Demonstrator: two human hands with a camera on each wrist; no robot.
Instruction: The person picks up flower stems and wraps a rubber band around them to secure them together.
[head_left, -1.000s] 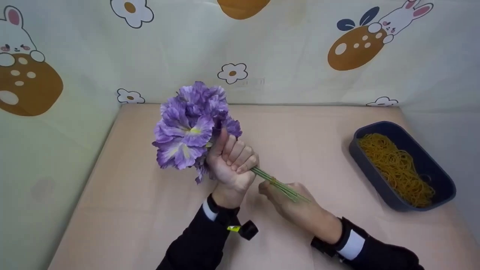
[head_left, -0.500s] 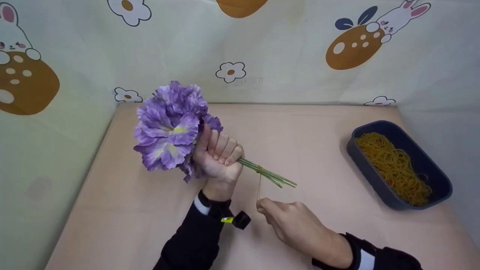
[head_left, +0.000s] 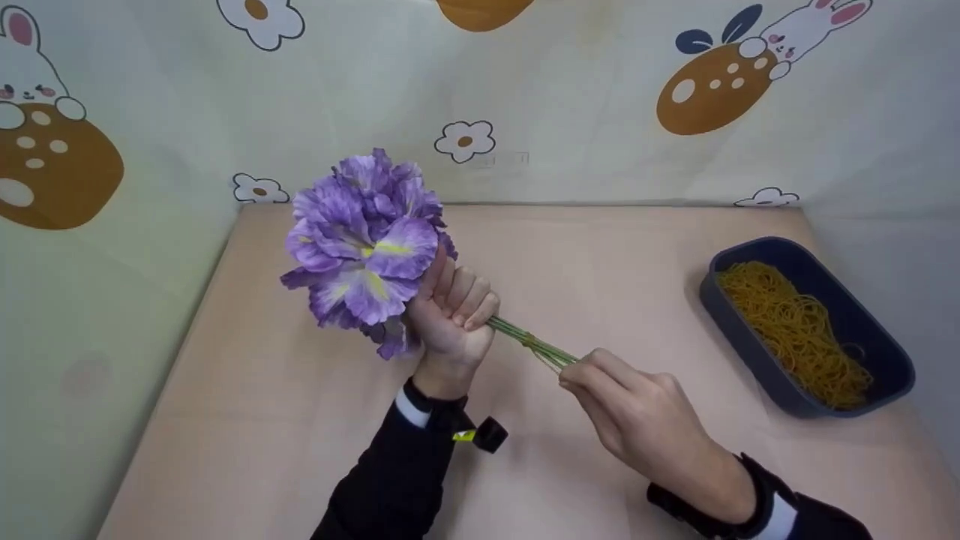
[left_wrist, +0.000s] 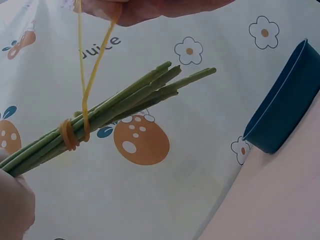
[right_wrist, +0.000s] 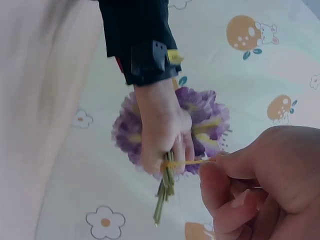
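Note:
My left hand point(head_left: 454, 315) grips a bunch of purple artificial flowers point(head_left: 360, 247) below the blooms, thumb toward the flowers. The green stems point(left_wrist: 145, 92) stick out past its little finger and slant down to the right. Around the stems sit tight coils of a yellow rubber band point(left_wrist: 69, 134). A loop of it is drawn out from the stems, and my right hand point(head_left: 652, 420) pinches the end of that loop between thumb and index finger. In the right wrist view the stretched rubber band point(right_wrist: 192, 162) runs taut from the stems to those fingertips.
A dark blue tub point(head_left: 772, 397) with many loose yellow rubber bands point(head_left: 795, 337) stands at the right of the pale pink table point(head_left: 300, 450). Behind the table hangs a printed cloth point(head_left: 570, 105) with rabbits and flowers.
My right hand has gone from beneath the stems, down as it stretched the band, then up and right to beside the stem ends. The bouquet swung left, then partly back right.

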